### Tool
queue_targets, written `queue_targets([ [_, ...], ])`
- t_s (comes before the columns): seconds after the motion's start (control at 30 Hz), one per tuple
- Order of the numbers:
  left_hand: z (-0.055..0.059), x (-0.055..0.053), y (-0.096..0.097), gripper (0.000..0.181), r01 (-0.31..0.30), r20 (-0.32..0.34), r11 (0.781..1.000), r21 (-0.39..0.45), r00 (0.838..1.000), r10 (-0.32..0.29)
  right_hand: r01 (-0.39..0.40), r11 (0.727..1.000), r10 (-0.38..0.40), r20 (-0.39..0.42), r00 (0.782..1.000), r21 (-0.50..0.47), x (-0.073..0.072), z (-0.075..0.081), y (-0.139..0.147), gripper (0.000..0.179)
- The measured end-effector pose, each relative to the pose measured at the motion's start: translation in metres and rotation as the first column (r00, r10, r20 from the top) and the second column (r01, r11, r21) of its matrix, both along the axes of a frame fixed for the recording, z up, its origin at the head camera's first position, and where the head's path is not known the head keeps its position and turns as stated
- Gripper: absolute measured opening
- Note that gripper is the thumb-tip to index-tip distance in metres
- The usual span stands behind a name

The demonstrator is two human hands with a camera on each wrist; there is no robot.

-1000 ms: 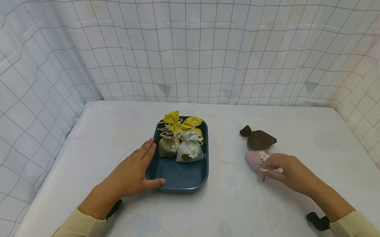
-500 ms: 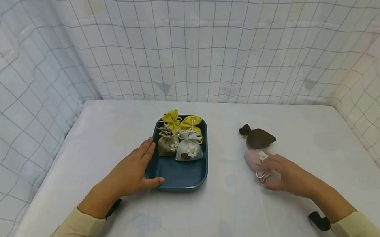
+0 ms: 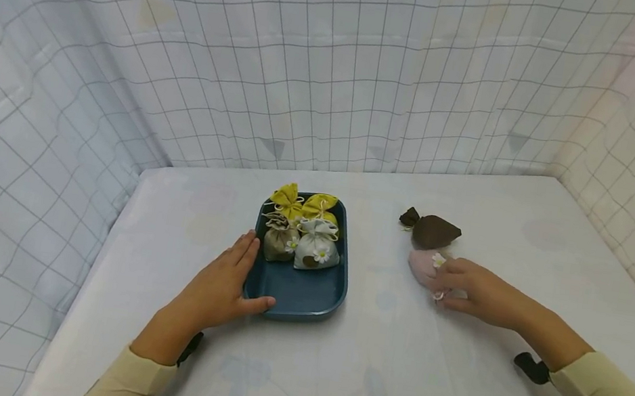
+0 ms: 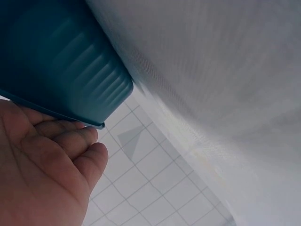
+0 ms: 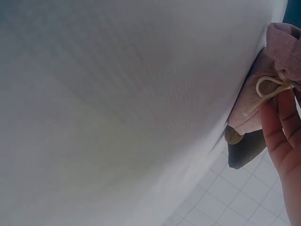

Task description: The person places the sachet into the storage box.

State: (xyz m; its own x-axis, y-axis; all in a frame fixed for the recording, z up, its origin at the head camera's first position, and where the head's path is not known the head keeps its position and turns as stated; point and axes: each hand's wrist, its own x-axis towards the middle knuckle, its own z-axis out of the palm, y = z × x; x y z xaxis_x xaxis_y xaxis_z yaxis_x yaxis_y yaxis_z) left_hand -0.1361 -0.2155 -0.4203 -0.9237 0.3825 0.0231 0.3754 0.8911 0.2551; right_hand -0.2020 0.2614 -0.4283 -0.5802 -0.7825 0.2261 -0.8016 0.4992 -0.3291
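Observation:
My left hand (image 3: 221,283) lies along the left side of a dark blue tray (image 3: 296,301), fingers straight at its rim and thumb at the near corner. In the left wrist view the fingertips (image 4: 96,150) touch the rim from outside. On the right, my right hand (image 3: 478,292) pinches a pink drawstring pouch (image 3: 421,267) near its tied neck; a white flower shows on it. The right wrist view has the fingers against the pouch (image 5: 251,101) beside its cord bow (image 5: 270,87). A dark brown pouch (image 3: 437,234) lies just behind the pink one.
Inside the tray's far half sit two yellow pouches (image 3: 288,202), a tan pouch (image 3: 280,244) and a pale grey pouch (image 3: 318,246) with a flower. A white cloth covers the table (image 3: 366,369). Gridded curtains (image 3: 347,79) stand behind and at both sides.
My right hand's fingers spread off the pink pouch's cord, then came together again around its neck. The pouch stays in place. The left hand and tray hold still.

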Motion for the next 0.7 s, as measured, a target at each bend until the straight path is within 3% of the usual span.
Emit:
queue_targets([
  [0.27,0.001,0.0,0.0,0.113,-0.002,0.003,1.0,0.004,1.0,0.002,0.048,0.991,-0.042,0.046,0.998,-0.123,-0.006,0.003,-0.006,0.02],
  [0.47,0.002,0.001,0.001,0.112,-0.001,0.007,1.0,0.01,1.0,0.001,0.103,0.974,-0.092,0.063,0.994,-0.202,-0.007,0.013,-0.011,0.024],
  [0.7,0.003,0.001,0.001,0.112,-0.006,0.009,1.0,0.012,1.0,0.006,0.112,0.947,-0.092,0.08,0.993,-0.301,-0.011,0.022,-0.016,0.029],
])
